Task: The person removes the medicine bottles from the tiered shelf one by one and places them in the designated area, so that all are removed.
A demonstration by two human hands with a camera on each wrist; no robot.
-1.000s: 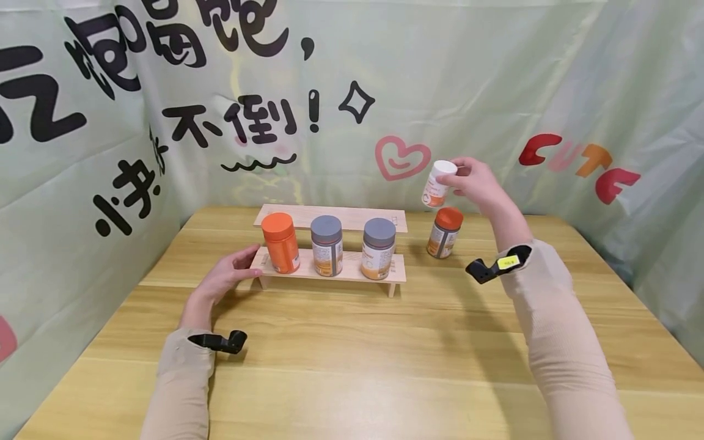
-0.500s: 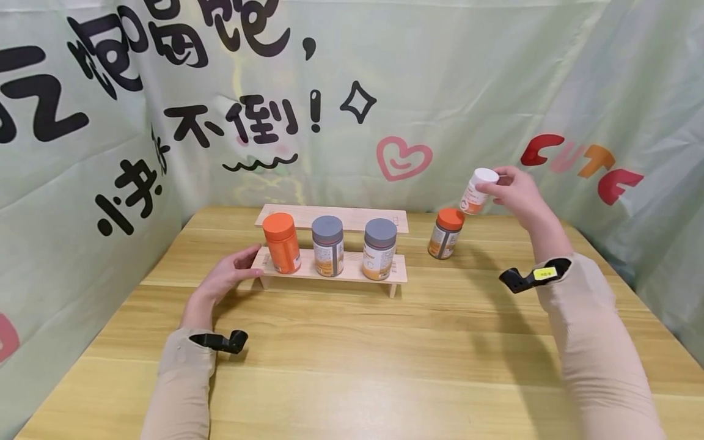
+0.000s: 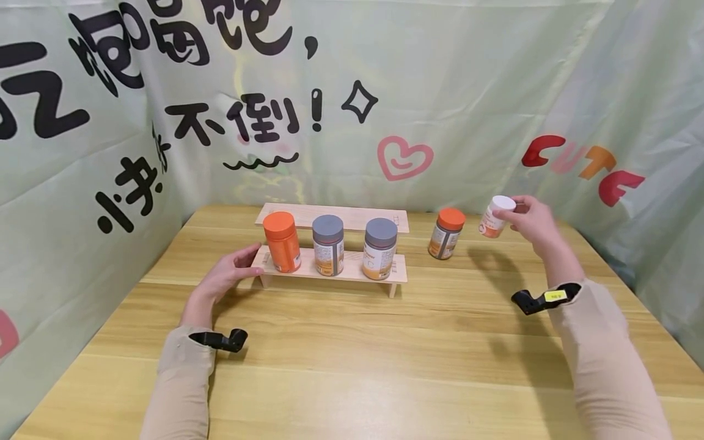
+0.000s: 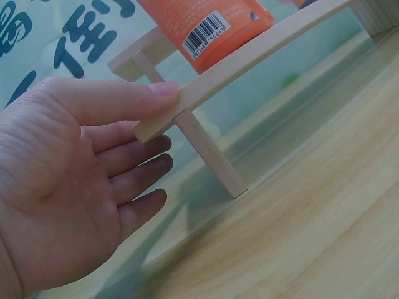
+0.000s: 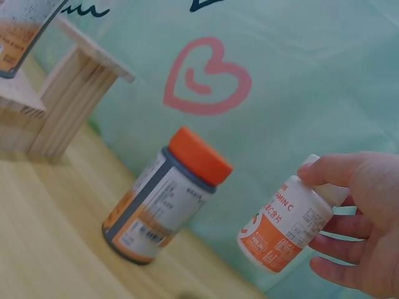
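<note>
My right hand grips a small white vitamin C bottle by its cap, thumb on one side and fingers on the other. The bottle hangs tilted over the table, right of a grey bottle with an orange cap that stands upright. At the left, my left hand pinches the end of the low wooden shelf, thumb on top and fingers beneath. Along the shelf's front step stand an orange bottle, a grey-capped bottle and another grey-capped bottle.
Behind the bottles rises the shelf's upper board, bare along its top. A printed cloth hangs behind and left of the wooden table.
My right hand carried the white bottle rightward past the orange-capped bottle, then lowered it toward the table. The left hand stays on the shelf end.
</note>
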